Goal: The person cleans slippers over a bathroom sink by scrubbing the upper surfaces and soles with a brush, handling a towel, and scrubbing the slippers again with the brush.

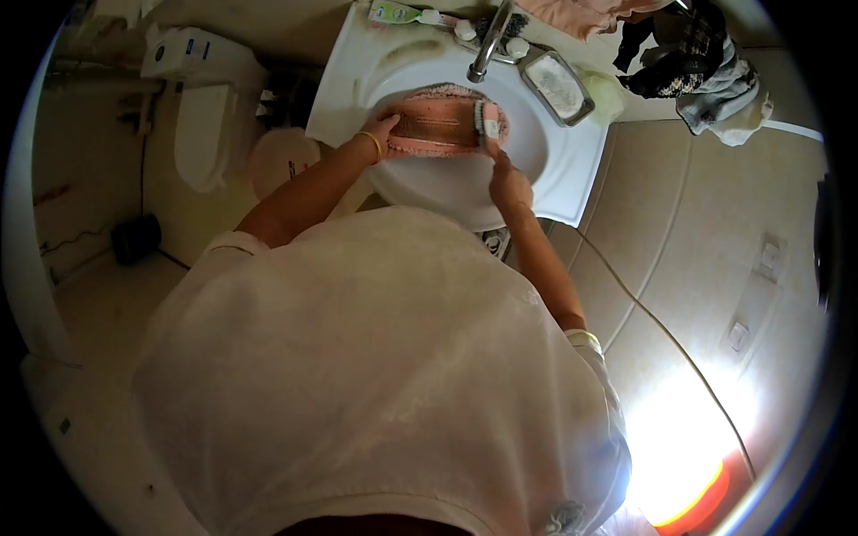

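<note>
A long pink piece with a fuzzy fringed edge, like a flat mop head [435,122], lies over the white sink basin [447,192]. Its upper face has a ribbed, darker middle. My left hand [384,134] grips its left end, the thumb on top and the other fingers partly hidden. Closed around the handle of a scrub brush [489,120] is my right hand [509,183]. The pale bristles rest against the right part of the pink piece. The metal tap [489,45] stands above and behind it.
A soap dish [558,87] with a white block sits at the basin's right; a toothpaste tube [394,12] lies at the back left. Clothes [706,67] hang at the right. A toilet [206,125] and a pink bucket [284,161] stand left. A cable [657,322] runs along the right wall.
</note>
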A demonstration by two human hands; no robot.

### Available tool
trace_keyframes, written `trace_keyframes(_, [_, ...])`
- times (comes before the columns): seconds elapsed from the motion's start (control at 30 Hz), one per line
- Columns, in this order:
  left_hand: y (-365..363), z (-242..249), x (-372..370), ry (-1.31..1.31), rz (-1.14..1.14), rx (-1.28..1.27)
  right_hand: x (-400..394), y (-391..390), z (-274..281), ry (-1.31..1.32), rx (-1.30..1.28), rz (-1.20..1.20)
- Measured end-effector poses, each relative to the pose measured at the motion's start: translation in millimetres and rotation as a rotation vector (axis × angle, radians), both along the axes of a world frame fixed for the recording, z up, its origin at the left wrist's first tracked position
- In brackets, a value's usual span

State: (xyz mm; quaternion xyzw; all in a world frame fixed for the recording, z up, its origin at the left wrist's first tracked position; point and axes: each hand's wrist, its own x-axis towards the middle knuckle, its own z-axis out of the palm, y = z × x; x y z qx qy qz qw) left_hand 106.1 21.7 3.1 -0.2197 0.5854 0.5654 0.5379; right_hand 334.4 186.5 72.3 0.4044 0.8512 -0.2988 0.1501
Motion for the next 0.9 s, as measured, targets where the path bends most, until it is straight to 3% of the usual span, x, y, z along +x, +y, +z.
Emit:
trace_keyframes(0.1, [-3.6,-12.7,-2.7,0.035,-0.024,0.039,-17.7,-31.1,-9.9,-0.065,-0.002,0.1])
trace_keyframes(0.13, [-2.6,-16.7,-5.8,0.025,-0.041,0.048,-11.2,-42.3,-2.2,-0.031,0.01,0.273])
trace_keyframes(0.23, [-1.6,-3.8,-2.0,-0.04,-0.014,0.068,15.9,-33.8,25.5,-0.108,0.024,0.35])
trace_keyframes(0.37, [3.3,27.4,0.3,-0.079,0.065,0.066,27.1,2.9,0.8,-0.025,0.083,0.243])
trace_keyframes(0.47, [0.8,10.2,-7.6,-0.165,0.129,0.114,-15.4,-30.5,-8.5,0.0,0.046,0.388])
trace_keyframes(0.57, [-4.9,18.5,-10.7,-0.24,0.084,0.23,-49.4,-70.2,18.6,0.128,0.03,0.447])
trace_keyframes(0.67, [-3.7,27.6,-2.9,-0.216,0.118,0.277,-29.0,-50.5,24.7,0.018,0.067,0.478])
trace_keyframes(0.77, [-5.1,24.9,-3.2,-0.168,0.114,0.248,3.9,-15.1,5.0,-0.03,0.064,0.307])
trace_keyframes(0.9, [-6.8,42.5,-2.2,-0.203,0.119,0.277,-34.5,-53.8,1.2,0.022,0.045,0.337])
